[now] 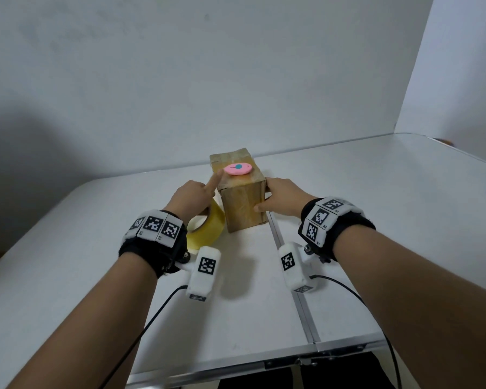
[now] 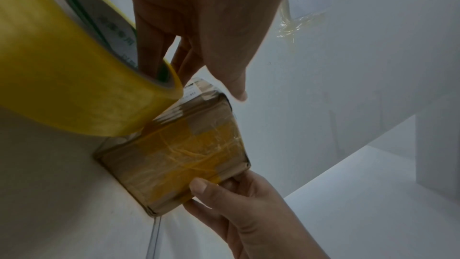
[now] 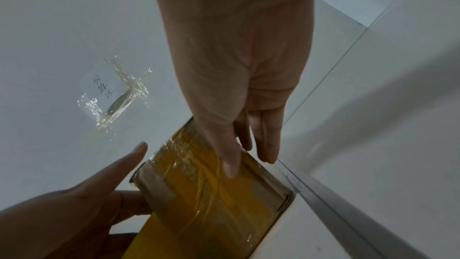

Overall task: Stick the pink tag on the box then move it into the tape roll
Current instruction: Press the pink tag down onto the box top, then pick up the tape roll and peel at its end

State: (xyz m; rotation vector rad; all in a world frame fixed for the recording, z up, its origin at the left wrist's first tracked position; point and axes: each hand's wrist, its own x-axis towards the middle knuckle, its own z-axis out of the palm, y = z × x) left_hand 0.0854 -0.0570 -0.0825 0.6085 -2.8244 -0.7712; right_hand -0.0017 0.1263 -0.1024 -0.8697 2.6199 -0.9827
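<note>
One part only of the tape roll [image 1: 208,228] seen from the head view: near left portion covered by the left wrist, far right edge tucked behind the left hand [image 1: 190,196] and the box [image 1: 243,203]. Lies tilted on the desk [image 1: 376,192], touching the box's left side. Core print in the left wrist view too blurred to read. Cannot tell whether the lower fingers reach into the core or pass behind it.

Left hand loosely spread, gripping nothing. Index finger straight, tip touching the left edge of the pink tag [image 1: 237,169]. Thumb laid against the box's left face in the right wrist view.

Pink tag lying flat on the top face of the box, seen only from the head view; hidden from both wrist cameras. Whether stuck fast or merely resting: cannot tell.

Box upright on the desk, between the two hands, wrapped in glossy tape. Far face out of sight.

Right hand [image 1: 285,196] clasped on the box: thumb pressed on the near face, fingers wrapped round the right side, fingertips mostly hidden behind the corner.
</note>
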